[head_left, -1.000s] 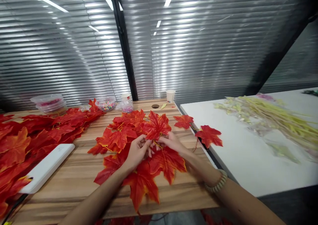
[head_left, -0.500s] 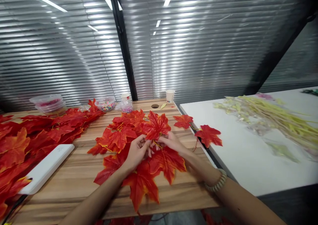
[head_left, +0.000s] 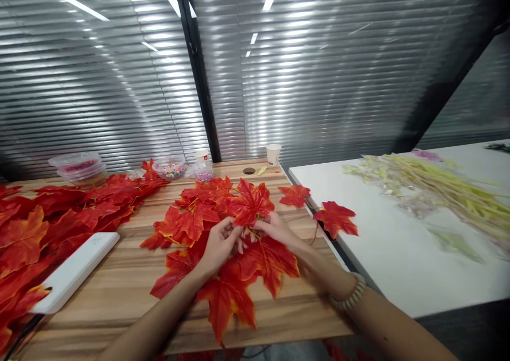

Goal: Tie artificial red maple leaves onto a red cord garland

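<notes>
Red artificial maple leaves [head_left: 269,260] on thin yellow-orange stems spread over the wooden table. In their midst, my left hand [head_left: 223,242] is closed, thumb and fingers pinched at the stem of an upright red leaf [head_left: 252,200]. My right hand [head_left: 274,229] meets it from the other side, its fingers curled on the same leaf stem, partly behind the leaf. The fingertips of both hands nearly touch. More leaves of the garland [head_left: 195,217] lie just beyond my left hand, and two leaves [head_left: 338,217] trail off to the right across the table gap.
A pile of red leaves [head_left: 91,207] covers the left side, with a white power bank [head_left: 82,268] on it. Plastic tubs [head_left: 77,167], a bead bowl [head_left: 170,168] and paper cups [head_left: 273,154] stand at the back. Yellow stems [head_left: 442,183] lie on the white table [head_left: 398,276].
</notes>
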`<state>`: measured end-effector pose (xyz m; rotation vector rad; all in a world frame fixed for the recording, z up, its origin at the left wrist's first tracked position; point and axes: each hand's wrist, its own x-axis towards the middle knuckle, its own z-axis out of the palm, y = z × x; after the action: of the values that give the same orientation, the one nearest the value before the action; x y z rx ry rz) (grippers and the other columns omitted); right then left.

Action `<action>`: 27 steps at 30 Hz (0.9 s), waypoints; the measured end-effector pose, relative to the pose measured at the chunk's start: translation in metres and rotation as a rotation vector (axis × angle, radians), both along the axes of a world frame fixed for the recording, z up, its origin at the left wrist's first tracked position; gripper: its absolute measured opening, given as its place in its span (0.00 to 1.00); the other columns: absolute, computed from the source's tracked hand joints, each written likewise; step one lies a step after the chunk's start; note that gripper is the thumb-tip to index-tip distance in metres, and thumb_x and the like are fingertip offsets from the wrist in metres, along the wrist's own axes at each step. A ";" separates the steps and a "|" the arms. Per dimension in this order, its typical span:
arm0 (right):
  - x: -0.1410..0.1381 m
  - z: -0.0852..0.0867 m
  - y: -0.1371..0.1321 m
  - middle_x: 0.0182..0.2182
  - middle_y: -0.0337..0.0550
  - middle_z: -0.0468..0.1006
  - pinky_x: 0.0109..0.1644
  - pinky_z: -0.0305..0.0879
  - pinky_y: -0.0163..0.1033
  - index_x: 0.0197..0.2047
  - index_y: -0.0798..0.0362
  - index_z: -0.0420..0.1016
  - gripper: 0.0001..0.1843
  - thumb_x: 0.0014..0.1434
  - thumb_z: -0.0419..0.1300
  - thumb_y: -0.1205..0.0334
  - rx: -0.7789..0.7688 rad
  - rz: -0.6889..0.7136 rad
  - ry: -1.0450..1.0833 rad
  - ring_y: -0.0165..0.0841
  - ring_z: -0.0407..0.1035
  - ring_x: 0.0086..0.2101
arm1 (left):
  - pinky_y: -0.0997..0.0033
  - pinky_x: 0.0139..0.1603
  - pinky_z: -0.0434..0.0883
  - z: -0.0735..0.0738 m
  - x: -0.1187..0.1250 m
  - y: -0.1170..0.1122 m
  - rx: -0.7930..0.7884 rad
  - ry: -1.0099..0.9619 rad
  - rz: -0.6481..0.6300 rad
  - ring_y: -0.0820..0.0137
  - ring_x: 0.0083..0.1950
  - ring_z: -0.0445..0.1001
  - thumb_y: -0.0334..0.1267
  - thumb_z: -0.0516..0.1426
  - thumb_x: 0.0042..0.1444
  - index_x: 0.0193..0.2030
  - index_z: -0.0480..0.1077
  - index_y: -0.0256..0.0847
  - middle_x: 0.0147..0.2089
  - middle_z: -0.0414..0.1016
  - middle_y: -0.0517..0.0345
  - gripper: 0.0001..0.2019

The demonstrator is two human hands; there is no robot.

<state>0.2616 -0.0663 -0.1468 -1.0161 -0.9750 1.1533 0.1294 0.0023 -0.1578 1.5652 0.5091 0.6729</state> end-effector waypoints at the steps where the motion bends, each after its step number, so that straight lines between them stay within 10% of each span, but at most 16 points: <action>1: 0.000 0.001 0.000 0.17 0.38 0.71 0.24 0.60 0.31 0.22 0.57 0.69 0.08 0.44 0.60 0.61 -0.007 -0.004 -0.007 0.26 0.64 0.19 | 0.78 0.19 0.62 0.000 0.000 0.000 -0.002 -0.001 0.002 0.76 0.14 0.66 0.44 0.55 0.51 0.29 0.62 0.37 0.18 0.69 0.64 0.11; 27: 0.000 0.001 -0.001 0.18 0.38 0.71 0.25 0.60 0.32 0.24 0.57 0.68 0.09 0.44 0.61 0.59 -0.019 -0.020 -0.012 0.27 0.64 0.21 | 0.79 0.17 0.60 -0.003 -0.001 0.002 -0.010 0.022 0.001 0.77 0.14 0.65 0.45 0.55 0.50 0.28 0.61 0.38 0.20 0.69 0.62 0.12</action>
<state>0.2619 -0.0669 -0.1455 -1.0471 -0.9634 1.1433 0.1287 0.0043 -0.1604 1.5649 0.5284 0.6539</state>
